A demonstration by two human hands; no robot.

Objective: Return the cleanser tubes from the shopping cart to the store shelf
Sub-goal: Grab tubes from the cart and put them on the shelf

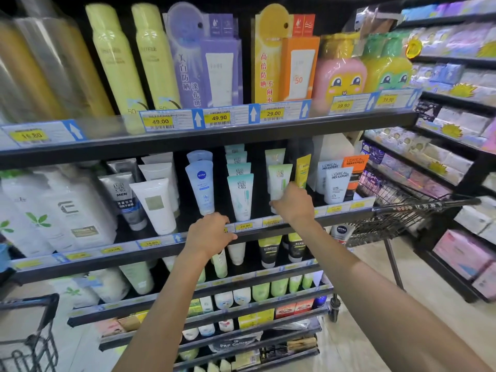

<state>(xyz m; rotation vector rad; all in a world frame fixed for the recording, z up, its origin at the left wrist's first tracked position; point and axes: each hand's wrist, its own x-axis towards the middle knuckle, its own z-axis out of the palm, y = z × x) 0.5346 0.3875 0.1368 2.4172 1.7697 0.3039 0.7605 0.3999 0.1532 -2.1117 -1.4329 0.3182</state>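
Reaching up at the middle shelf [349,220] with both arms; the right hand [294,204] has its fingers curled round the lower part of a pale green cleanser tube [279,181], which stands upright at the front of its row near the shelf's right end, just left of a yellow tube [303,170]; the left hand [209,233] rests on the shelf's front edge over the price strip, fingers bent against the rail, holding nothing as far as I can see; just above it stand a blue Nivea tube [201,186] and a teal tube [240,196]; the shopping cart [402,208] sits off the shelf's right end, though what's inside is too blurry to tell.
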